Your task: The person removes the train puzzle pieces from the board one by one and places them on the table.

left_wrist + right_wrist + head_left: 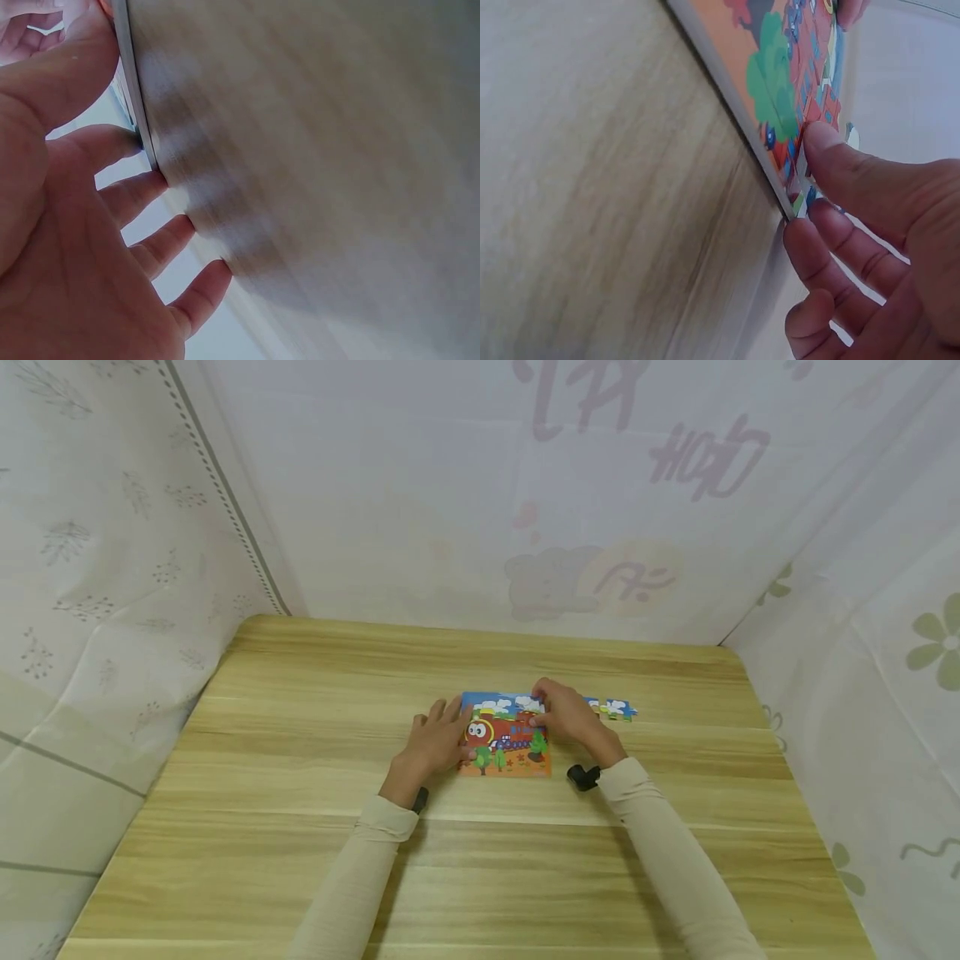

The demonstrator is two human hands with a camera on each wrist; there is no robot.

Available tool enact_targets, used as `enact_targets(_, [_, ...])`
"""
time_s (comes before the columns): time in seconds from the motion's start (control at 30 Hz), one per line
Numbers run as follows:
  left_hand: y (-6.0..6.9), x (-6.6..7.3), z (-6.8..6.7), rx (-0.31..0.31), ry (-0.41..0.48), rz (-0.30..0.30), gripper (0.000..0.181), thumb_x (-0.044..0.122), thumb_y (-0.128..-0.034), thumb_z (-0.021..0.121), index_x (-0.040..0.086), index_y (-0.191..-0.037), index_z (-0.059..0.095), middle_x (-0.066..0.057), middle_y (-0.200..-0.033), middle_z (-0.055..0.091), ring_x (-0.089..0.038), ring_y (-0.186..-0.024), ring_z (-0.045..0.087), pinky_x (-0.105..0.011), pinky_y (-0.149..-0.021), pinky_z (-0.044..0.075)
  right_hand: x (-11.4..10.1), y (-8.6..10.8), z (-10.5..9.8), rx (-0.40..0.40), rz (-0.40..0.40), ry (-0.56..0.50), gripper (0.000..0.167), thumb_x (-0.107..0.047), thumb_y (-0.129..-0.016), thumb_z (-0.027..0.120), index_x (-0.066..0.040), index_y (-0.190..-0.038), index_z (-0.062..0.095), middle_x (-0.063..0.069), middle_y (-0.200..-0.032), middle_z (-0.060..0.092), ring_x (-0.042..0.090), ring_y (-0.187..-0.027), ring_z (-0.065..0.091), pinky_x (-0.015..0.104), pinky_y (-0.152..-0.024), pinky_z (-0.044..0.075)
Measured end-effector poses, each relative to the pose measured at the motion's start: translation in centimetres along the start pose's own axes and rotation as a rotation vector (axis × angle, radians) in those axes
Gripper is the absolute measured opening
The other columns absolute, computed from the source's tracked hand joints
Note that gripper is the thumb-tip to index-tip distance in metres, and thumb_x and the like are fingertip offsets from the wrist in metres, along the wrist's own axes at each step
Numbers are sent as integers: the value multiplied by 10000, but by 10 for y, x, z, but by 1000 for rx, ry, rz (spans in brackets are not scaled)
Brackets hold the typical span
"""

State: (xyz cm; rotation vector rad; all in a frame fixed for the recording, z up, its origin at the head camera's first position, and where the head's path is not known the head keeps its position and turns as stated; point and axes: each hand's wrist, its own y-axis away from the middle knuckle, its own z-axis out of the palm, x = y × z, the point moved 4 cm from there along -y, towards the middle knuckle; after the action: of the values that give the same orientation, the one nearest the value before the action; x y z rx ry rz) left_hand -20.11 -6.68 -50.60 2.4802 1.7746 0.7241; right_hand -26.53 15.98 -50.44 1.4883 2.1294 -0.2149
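A jigsaw puzzle (513, 765) with a red cartoon train, green trees and orange ground lies flat on the wooden table. My left hand (433, 742) steadies its left side, the thumb over the picture. In the left wrist view, the fingertips (214, 281) of that hand rest along the board's edge and on the wood. At the upper right corner my right hand (572, 714) pinches a puzzle piece (801, 169) between thumb and fingers against the board. The hand largely covers this piece, so its outline is unclear.
Loose puzzle pieces (618, 708) lie just right of the right hand, partly hidden behind it. The wooden table (300, 735) extends around the puzzle. Printed cloth (390, 510) hangs at the back and both sides.
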Motion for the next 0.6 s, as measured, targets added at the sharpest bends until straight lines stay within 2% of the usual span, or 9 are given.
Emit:
enact_targets(0.3, [1,0,-1,3,6,-1,793,388,-952,640,117,-1585,247,-115,-1666,121,-369,-1518,98,-579,-1113,240,1,2,1,-3,-21,16,386,-182,-915,728,-117,-1255,558,38,-1053,652,213,-920,626,378,-782,502])
enact_targets(0.47, [1,0,0,2,-9,3,797,399,-952,637,114,-1585,246,-119,-1666,119,-374,-1516,102,-586,-1110,250,0,1,2,-38,-33,33,466,-160,-929,706,-133,-1374,568,25,-1080,647,193,-899,609,360,-760,497])
enact_targets(0.6, [0,0,1,6,-29,9,794,409,-952,634,117,-1584,253,-121,-1664,129,-376,-1513,115,-589,-1105,261,-1,-1,3,-82,-33,58,462,-162,-948,678,-151,-1399,576,57,-1121,644,205,-918,590,366,-787,494])
